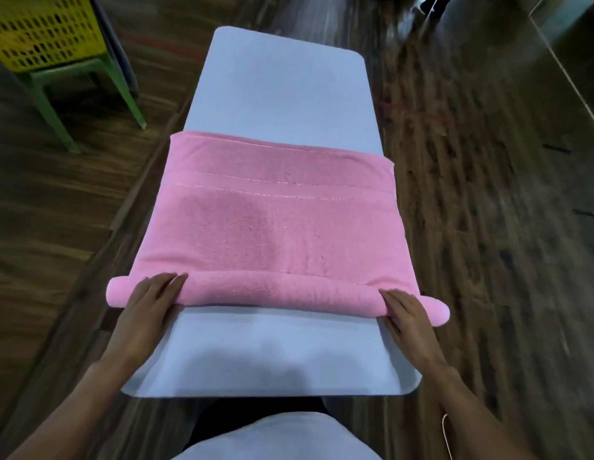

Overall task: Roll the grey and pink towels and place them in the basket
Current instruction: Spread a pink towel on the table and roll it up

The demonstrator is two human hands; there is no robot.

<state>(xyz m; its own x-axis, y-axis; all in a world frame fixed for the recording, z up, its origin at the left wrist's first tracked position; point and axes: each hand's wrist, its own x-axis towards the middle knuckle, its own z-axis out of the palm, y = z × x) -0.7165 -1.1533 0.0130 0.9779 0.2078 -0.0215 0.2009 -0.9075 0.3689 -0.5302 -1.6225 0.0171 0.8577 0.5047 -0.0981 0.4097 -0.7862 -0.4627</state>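
Note:
A pink towel [272, 227] lies flat across a narrow white table [282, 94]. Its near edge is curled into a thin roll [279, 290] that sticks out past both sides of the table. My left hand [149, 303] presses on the roll's left part with straight fingers. My right hand [408, 313] presses on its right part the same way. A yellow lattice basket [40, 31] stands on a green stool at the far left. No grey towel is in view.
The green stool [56, 91] holds the basket beside the table's far left corner. Dark wood flooring [488, 227] surrounds the table. A glass panel edge [567, 71] runs along the far right. My lap is below the table's near edge.

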